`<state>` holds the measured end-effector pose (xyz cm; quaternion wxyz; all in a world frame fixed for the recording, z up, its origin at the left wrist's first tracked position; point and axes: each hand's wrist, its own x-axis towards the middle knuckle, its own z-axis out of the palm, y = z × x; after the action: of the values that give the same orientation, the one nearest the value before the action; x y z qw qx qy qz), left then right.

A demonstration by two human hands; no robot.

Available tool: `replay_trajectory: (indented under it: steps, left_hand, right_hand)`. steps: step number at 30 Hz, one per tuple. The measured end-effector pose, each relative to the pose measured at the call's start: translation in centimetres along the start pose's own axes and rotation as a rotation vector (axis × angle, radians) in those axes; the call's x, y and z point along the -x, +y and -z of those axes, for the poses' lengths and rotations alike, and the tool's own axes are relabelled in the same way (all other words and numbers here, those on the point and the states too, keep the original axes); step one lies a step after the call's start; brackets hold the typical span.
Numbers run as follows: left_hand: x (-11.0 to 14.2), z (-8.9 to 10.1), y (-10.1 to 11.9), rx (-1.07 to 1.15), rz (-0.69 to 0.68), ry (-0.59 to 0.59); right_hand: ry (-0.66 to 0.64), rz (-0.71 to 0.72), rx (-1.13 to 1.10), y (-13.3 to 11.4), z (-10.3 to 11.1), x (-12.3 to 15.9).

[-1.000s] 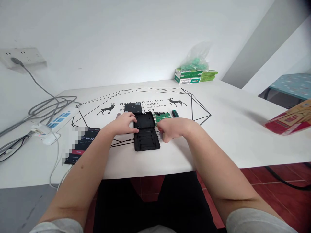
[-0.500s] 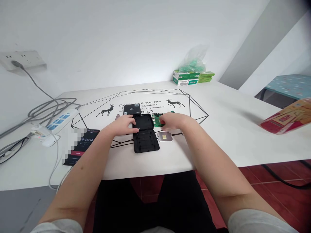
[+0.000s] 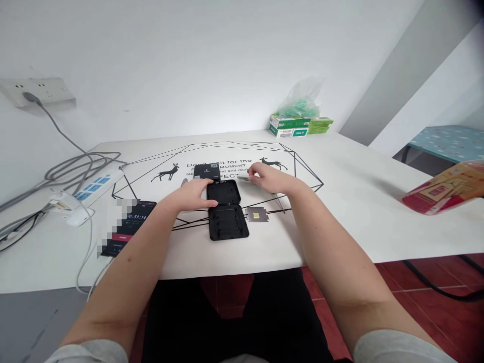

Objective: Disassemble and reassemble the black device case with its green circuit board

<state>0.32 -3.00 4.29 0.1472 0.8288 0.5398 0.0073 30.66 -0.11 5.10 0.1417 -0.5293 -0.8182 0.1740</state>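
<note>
My left hand [image 3: 196,195] grips the left side of the upper half of a black plastic case [image 3: 228,222]. Its thumb lies near the seam and its fingers at the far edge. Both halves lie flat on the table with their insides facing up. A circuit board [image 3: 243,178] is pinched in my right hand [image 3: 267,177], tilted so that mostly its edge shows, above the table. Right of the lower half lies a silver metal plate [image 3: 257,215] with a pale yellow square. Behind the case sits a black box [image 3: 206,171], partly covered by my left fingers.
A thin rod [image 3: 280,203] lies by my right wrist. At left are a phone [image 3: 130,227], a power strip [image 3: 93,189] and coiled grey cables. Green-white boxes [image 3: 289,126] with a plastic bag stand at the back; a red and orange packet [image 3: 442,189] is at right.
My right hand has lifted the circuit board up and away from beside the case, tilting it from face-up to nearly edge-on. The left hand stays on the case.
</note>
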Motion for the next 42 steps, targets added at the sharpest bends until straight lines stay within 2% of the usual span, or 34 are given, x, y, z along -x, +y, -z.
replay_trajectory:
  steps: [2,4,8,10,16,20,30,36,42]
  left_hand:
    - [-0.1,-0.1,-0.1,0.008,-0.001,-0.005]
    - [-0.2,-0.2,-0.3,0.019,-0.008,0.002]
    - [-0.5,-0.6,-0.7,0.052,-0.007,0.041]
    - [-0.7,-0.7,-0.9,0.063,-0.006,0.052]
    - [-0.9,-0.9,-1.1,0.065,0.015,0.05]
    - [-0.8,-0.9,-1.0,0.045,0.033,0.022]
    - [-0.7,-0.7,-0.8,0.061,0.022,0.021]
    - [-0.7,-0.6,-0.6,0.051,0.036,0.01]
    - [-0.7,-0.6,-0.7,0.045,0.025,0.01]
  right_hand:
    - [0.028,-0.054,-0.143,0.1,0.2,0.2]
    - [0.062,-0.043,-0.266,-0.2,0.1,0.4]
    - [0.09,0.191,-0.43,-1.6,-1.3,0.6]
    - [0.056,0.28,-0.389,-2.5,-2.5,0.6]
    - [-0.136,0.335,-0.121,-5.1,-5.2,0.9]
    - [-0.13,0.361,-0.059,-5.8,-5.7,1.0]
    - [-0.141,0.288,0.076,-6.2,-6.7,0.8]
    - [-0.133,0.244,0.106,-6.6,-6.4,1.0]
    - [-0.087,0.223,0.103,-6.7,-7.2,0.9]
